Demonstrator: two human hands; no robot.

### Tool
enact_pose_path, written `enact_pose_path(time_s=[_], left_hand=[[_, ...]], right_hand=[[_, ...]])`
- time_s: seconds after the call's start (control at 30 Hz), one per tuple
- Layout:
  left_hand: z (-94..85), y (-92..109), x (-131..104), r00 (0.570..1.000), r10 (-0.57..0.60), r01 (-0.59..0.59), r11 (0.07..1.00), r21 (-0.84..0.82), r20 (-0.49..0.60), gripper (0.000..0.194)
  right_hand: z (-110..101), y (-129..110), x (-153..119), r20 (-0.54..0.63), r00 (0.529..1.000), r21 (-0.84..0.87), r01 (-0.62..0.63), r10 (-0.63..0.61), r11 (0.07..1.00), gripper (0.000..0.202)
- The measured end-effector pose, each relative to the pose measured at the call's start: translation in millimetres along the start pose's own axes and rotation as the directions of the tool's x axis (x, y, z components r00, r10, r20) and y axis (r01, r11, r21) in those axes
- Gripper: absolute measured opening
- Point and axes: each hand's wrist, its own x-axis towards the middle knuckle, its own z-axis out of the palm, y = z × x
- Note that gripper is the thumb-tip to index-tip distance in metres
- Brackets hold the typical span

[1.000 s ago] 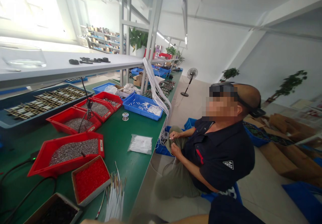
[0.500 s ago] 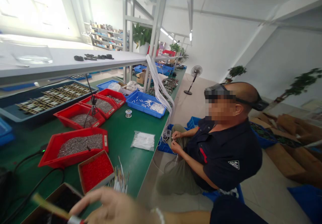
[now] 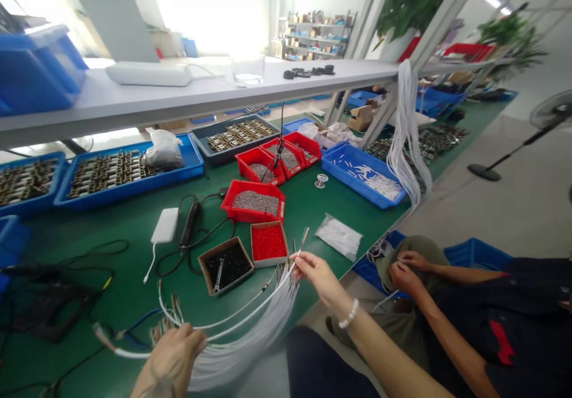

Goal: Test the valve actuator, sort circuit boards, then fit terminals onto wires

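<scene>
A bundle of white cables (image 3: 257,341) with stripped ends lies along the table's near edge, drooping between my hands. My right hand (image 3: 315,274), a beaded bracelet at its wrist, pinches one white cable close to its bared wire end (image 3: 305,238). Around another stretch of white cable, at the bundle's left end, my left hand (image 3: 176,350) is closed; its fingertips are partly hidden. A thicker cable end with stripped wires (image 3: 105,338) sticks out left of that hand. Beyond my hands stand a carton of black parts (image 3: 232,261) with a wrench (image 3: 218,276) and a carton of red parts (image 3: 269,242).
Red bins (image 3: 280,208) of small metal parts stand behind the cartons. A white adapter (image 3: 164,225) and black cords lie left. A bag of white pieces (image 3: 339,236) and a blue tray (image 3: 328,162) are to the right. A co-worker (image 3: 487,320) sits at right, handling a cable.
My view has swung left and down from the co-worker to the table. My right hand has moved from the lower edge to the bundle's far end; my left hand has come into view.
</scene>
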Motion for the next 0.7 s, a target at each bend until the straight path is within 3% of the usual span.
enact_pose_path(time_s=[0.1, 0.17, 0.33, 0.43, 0.57, 0.7], left_hand=[[26.0, -11, 10, 0.995, -0.099, 0.096, 0.991, 0.097, 0.02, 0.017], [46.3, -8, 14, 0.988, -0.157, 0.156, 0.979, 0.13, 0.0, 0.018], [96.5, 24, 24, 0.99, -0.125, 0.116, 0.984, 0.134, 0.063, 0.012], [122.3, 39, 36, 0.989, -0.123, 0.106, 0.979, 0.171, 0.087, 0.018], [137.1, 40, 49, 0.978, -0.201, 0.184, 0.953, 0.242, 0.052, 0.023], [132.5, 31, 53, 0.962, -0.274, 0.266, 0.924, 0.273, -0.01, 0.026]], right_hand=[[11, 39, 11, 0.023, 0.989, -0.155, -0.143, 0.148, 0.978, 0.021], [7, 55, 19, -0.007, 0.976, -0.268, -0.213, 0.219, 0.94, 0.018], [-23, 67, 27, -0.004, 0.944, -0.478, -0.291, 0.329, 0.829, 0.016], [-29, 72, 18, 0.029, 0.931, -0.549, -0.289, 0.363, 0.784, 0.015], [-18, 87, 1, 0.106, 0.905, -0.61, -0.268, 0.411, 0.746, 0.016], [-7, 101, -12, 0.19, 0.868, -0.665, -0.231, 0.46, 0.71, 0.014]])
